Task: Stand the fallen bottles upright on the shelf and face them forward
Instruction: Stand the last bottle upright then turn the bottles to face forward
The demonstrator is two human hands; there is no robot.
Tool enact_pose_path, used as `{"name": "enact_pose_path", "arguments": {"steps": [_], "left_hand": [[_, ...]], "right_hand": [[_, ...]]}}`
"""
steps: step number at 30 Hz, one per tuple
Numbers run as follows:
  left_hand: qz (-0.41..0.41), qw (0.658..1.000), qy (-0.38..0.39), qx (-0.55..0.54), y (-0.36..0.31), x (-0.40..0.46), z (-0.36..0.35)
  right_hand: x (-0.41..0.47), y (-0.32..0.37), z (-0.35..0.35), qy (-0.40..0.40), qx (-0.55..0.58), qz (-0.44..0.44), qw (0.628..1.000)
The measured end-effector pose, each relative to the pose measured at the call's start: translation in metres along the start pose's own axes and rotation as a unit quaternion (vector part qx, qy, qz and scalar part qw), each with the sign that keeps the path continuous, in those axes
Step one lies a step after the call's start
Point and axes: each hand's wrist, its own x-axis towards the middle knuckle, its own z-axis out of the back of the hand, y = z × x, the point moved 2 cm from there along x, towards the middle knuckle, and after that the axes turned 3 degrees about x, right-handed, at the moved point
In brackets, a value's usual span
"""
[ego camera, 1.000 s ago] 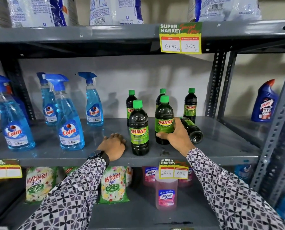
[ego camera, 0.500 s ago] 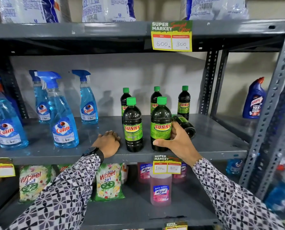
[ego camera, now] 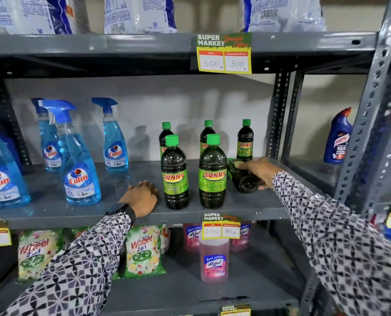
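Observation:
Two dark Sunny bottles with green caps stand upright at the front of the grey shelf (ego camera: 53,208), the left one (ego camera: 175,176) and the right one (ego camera: 212,176), labels facing me. Three more stand behind them, one at the far right (ego camera: 245,142). A fallen Sunny bottle (ego camera: 241,177) lies on its side right of the front pair, its base towards me. My right hand (ego camera: 260,171) is wrapped over this lying bottle. My left hand (ego camera: 142,197) rests on the shelf left of the front bottles, fingers curled, holding nothing.
Blue Colin spray bottles (ego camera: 80,165) stand on the left of the same shelf. A Harpic bottle (ego camera: 336,137) stands in the neighbouring bay past the metal upright (ego camera: 278,115). Below are Wheel packets (ego camera: 144,249) and pink Lizol bottles (ego camera: 213,258). White bags sit on the top shelf.
My right hand let go of the right front upright bottle and moved right onto the fallen bottle. The left hand stayed on the shelf.

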Motion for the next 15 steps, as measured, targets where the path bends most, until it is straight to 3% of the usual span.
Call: {"name": "enact_pose_path", "arguments": {"steps": [4,8,12,15], "left_hand": [[0.004,1.000,0.003,-0.001,0.003,0.001,-0.002],[0.007,1.000,-0.001,-0.010,-0.003,-0.003,0.001],[-0.003,1.000,0.000,0.002,-0.003,-0.002,0.001],[-0.007,1.000,0.005,0.010,0.000,0.000,-0.001]], "right_hand": [[-0.002,0.010,-0.009,0.051,-0.032,-0.028,0.998],[-0.005,0.009,-0.009,0.057,0.047,-0.029,0.997],[-0.004,-0.001,-0.009,-0.031,0.133,0.087,0.987],[-0.012,-0.011,-0.014,-0.110,0.098,0.157,0.977]]}}
